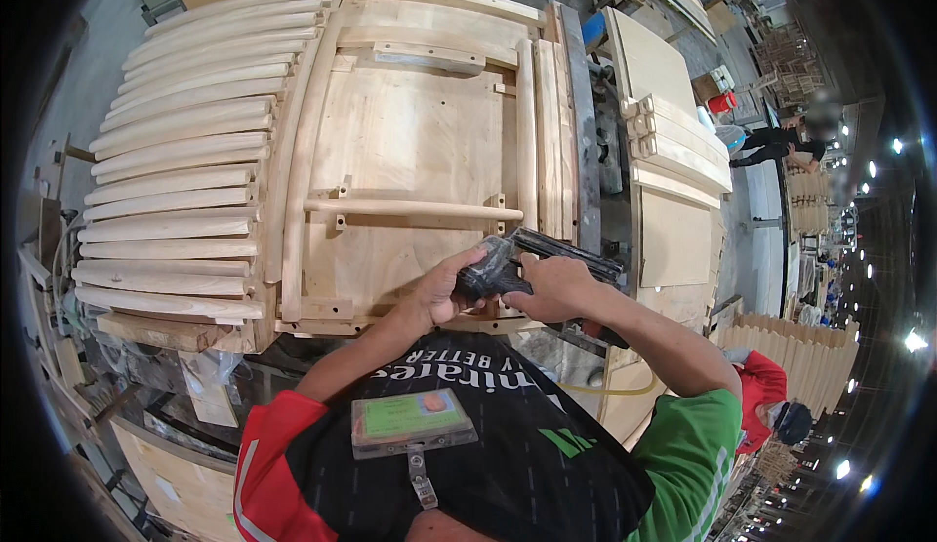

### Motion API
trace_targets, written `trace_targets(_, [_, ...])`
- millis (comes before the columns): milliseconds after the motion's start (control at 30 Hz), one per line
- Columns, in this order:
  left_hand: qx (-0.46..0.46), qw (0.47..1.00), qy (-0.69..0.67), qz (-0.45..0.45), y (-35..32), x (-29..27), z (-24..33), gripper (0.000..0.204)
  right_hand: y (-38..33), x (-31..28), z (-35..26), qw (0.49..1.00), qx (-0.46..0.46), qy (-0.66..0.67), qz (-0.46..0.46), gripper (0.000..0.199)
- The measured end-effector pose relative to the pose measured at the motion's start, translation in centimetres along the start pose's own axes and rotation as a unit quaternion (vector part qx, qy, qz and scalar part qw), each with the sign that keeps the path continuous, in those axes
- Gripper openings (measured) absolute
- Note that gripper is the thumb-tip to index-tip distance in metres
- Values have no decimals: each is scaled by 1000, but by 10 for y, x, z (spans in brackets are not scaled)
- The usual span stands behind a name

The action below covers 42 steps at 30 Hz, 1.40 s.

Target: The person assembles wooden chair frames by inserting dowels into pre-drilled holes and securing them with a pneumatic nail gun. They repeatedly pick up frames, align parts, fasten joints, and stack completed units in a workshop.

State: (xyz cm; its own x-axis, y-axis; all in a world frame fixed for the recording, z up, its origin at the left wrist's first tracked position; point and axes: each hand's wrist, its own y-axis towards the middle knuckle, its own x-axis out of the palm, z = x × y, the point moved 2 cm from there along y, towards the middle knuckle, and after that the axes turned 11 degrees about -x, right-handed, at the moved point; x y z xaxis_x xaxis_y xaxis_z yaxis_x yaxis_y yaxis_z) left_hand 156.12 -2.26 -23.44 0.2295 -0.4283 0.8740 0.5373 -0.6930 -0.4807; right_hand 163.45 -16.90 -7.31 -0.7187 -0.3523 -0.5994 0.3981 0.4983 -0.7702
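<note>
I hold a dark nail gun point(500, 267) in front of my chest, over the near edge of a wooden jig. My right hand point(554, 288) is closed around its body, and my left hand point(451, 283) grips its left end. The long magazine slants off to the right. Beyond the hands, pale wooden rails form a frame on the plywood jig board point(420, 147). A round crossbar point(415, 210) spans it between small blocks, just beyond my left hand. The fingers partly hide the tool's grip.
A long row of curved wooden slats point(181, 171) lines the left side. Beside the jig on the right runs a dark metal rail point(579, 122), then boards with stacked wood strips point(678, 142). A yellow hose point(625, 389) hangs at right. Other people point(766, 396) are farther right.
</note>
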Motion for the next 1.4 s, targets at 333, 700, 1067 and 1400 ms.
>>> trace_targets(333, [-17,998,-34,-43,6,-14,18,40,29,-18,-11,998,18,5,-56,70])
trace_targets(700, [-50,997,-52,5,1,-9,11,42,25,-31,-9,997,-11,11,-74,69])
trace_targets(1067, [152,981,-66,99,-128,-36,-1,45,49,-38,-100,913,-326,-243,-27,85])
trace_targets(1400, [296,894,-172,289,-145,-68,30,67,145,-78,-147,822,-454,-345,0,75])
